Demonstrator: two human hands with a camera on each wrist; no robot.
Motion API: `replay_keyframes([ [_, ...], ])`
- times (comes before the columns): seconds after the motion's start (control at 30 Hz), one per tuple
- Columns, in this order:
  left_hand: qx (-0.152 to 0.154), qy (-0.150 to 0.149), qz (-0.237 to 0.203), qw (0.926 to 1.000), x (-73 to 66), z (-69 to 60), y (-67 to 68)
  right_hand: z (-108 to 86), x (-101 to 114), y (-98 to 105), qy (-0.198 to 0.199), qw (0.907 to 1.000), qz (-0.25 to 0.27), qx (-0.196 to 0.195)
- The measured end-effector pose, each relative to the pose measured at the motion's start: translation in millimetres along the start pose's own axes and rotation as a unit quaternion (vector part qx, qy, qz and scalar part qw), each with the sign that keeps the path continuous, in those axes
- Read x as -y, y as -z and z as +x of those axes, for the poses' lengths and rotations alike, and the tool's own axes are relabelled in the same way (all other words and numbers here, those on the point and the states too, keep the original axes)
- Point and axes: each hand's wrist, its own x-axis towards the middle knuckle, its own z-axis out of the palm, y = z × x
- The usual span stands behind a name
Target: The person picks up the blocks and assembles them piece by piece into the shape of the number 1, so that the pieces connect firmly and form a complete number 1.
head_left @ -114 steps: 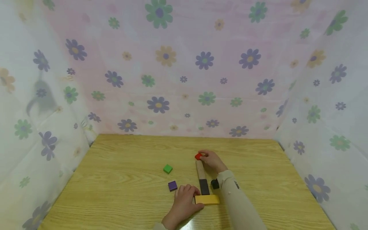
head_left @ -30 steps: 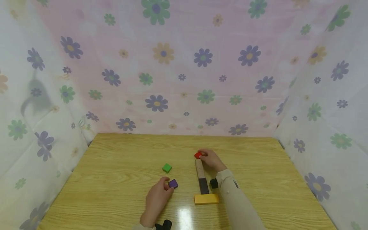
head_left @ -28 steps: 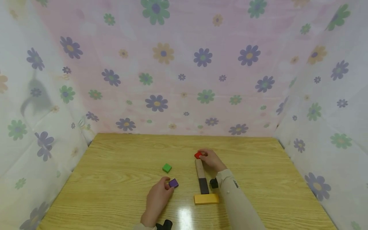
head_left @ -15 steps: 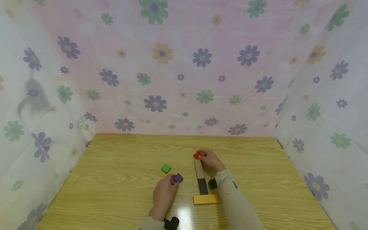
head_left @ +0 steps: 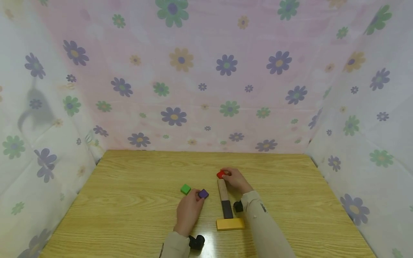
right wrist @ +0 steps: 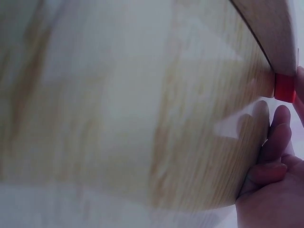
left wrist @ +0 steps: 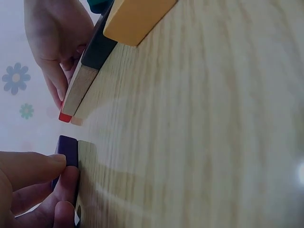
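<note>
My left hand [head_left: 188, 211] pinches a small purple block [head_left: 203, 194] between thumb and fingers; in the left wrist view the purple block [left wrist: 68, 151] is at or just above the tabletop, I cannot tell which. Farther right, my right hand [head_left: 237, 180] grips a red block [head_left: 221, 175] at the far end of a row. That row runs toward me: a plain wooden block [head_left: 222, 190], a dark block [head_left: 227, 209], then a yellow block [head_left: 230, 224] lying crosswise. In the right wrist view the red block [right wrist: 285, 89] meets the wooden block's end.
A green block [head_left: 185, 189] lies just beyond and left of my left hand. The wood-grain table [head_left: 129, 200] ends at a flowered cloth [head_left: 206, 107] behind and on both sides. Black wrist cameras [head_left: 196, 242] sit on both sleeves.
My left hand has left the yellow block, taken hold of the purple block and carried it away from me and rightward, toward the row. My right hand stays at the red block.
</note>
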Motion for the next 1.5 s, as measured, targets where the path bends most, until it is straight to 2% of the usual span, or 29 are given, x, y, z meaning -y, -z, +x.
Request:
replay_keyframes([
  [0.3,0.025,0.014,-0.023,0.9993,-1.0,13.1,-6.0,-0.5,-1.2,0.0,-0.010,0.9999,-0.001,0.002],
  [0.57,0.034,0.039,-0.040,0.9979,-9.2,21.1,-9.7,0.3,-2.4,2.1,-0.014,0.9999,0.009,0.000],
  [0.77,0.026,0.057,-0.022,0.9978,-12.5,28.8,-15.9,-1.0,-0.6,2.3,0.006,1.0000,-0.001,0.001],
  [0.93,0.030,0.071,-0.008,0.9970,-14.0,34.8,-17.7,0.2,-1.7,0.3,0.002,0.9999,0.010,0.001],
  [1.5,0.028,0.067,-0.003,0.9973,-20.2,51.5,-25.3,2.4,-4.4,-0.1,0.013,0.9999,-0.010,-0.004],
])
